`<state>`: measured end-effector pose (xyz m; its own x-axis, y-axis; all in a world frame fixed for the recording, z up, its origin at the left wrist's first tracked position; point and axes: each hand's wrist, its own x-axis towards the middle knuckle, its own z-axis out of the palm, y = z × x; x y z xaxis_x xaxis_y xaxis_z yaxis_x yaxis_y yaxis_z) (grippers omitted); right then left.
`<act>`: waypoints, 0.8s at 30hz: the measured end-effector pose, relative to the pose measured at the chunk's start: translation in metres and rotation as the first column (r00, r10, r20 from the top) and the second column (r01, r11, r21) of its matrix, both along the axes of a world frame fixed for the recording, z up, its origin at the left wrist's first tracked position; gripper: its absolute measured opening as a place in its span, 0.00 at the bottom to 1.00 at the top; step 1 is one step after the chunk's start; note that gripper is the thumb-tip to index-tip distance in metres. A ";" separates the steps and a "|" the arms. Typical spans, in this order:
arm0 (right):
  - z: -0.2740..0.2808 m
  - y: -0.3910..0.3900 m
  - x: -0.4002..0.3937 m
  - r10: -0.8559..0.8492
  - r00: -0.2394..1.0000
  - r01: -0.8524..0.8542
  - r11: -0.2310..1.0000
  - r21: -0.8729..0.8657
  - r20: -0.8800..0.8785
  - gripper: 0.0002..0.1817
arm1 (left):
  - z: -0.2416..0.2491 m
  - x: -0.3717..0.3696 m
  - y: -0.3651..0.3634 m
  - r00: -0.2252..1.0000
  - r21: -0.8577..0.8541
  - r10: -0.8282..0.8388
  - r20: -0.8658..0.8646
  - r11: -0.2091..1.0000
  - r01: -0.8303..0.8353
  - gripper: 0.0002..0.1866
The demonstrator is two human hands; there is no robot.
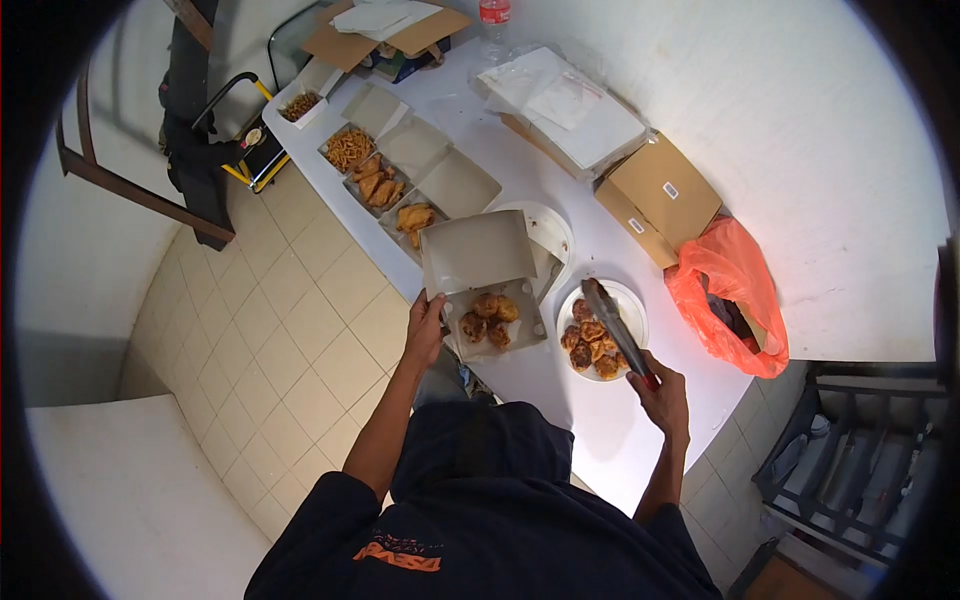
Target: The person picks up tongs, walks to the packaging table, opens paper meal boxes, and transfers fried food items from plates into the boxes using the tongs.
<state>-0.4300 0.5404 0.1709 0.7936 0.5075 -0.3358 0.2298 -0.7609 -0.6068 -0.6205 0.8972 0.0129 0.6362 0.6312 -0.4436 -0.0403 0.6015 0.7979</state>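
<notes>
My left hand [427,328] grips the left edge of an open cardboard food box [478,252] with its lid raised. Several browned chicken pieces [489,318] lie inside it. My right hand [661,395] is closed round the handle of dark tongs [617,327], whose tips point away from me over a white plate [640,318]. On that plate sit several more browned pieces [597,345]. Whether the tongs pinch anything at their tips I cannot tell. Behind the food box, a second white plate [560,228] is partly hidden.
Open boxes of fried food [378,186] line the table's left edge. Along the wall side stand a bottle [494,28], a wrapped white stack [565,110], a cardboard box [665,195] and an orange plastic bag [735,300]. A black rack [855,460] is at the right.
</notes>
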 end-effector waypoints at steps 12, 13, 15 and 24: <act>0.019 0.046 -0.052 0.336 0.941 -0.319 0.917 -0.242 0.034 0.31 | 0.002 0.002 -0.002 0.999 -0.032 0.043 0.008 0.999 -0.043 0.16; 0.018 0.045 -0.054 0.326 0.945 -0.312 0.926 -0.214 0.030 0.31 | 0.004 0.001 -0.002 0.998 -0.048 0.056 0.002 0.997 -0.056 0.16; 0.024 0.036 -0.049 0.294 0.955 -0.288 0.950 -0.117 0.038 0.33 | -0.001 -0.002 0.000 0.997 -0.061 0.072 0.005 0.996 -0.071 0.16; 0.012 -0.033 -0.018 -0.040 0.971 0.125 0.924 -0.361 0.234 0.35 | -0.010 -0.016 0.015 0.996 -0.060 0.092 -0.003 0.994 -0.092 0.16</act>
